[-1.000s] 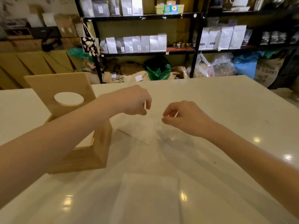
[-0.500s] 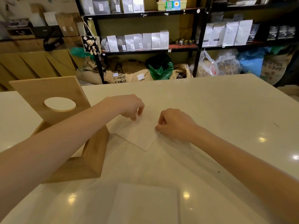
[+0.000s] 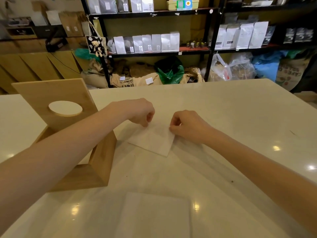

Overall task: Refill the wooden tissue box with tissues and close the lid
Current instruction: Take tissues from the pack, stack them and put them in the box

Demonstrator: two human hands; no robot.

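We've just lowered the tissue (image 3: 153, 140) flat, both hands (image 3: 142, 111) (image 3: 186, 126) pinching its far corners; box (image 3: 72, 148) left of them still open.

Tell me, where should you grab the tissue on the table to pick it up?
Probably by its two far corners, from above, as the left hand and right hand now pinch it. The tissue lies flat and limp on the table, so two corners should keep it spread.

Table (image 3: 223, 109) (box (image 3: 96, 169), tissues (image 3: 154, 141))
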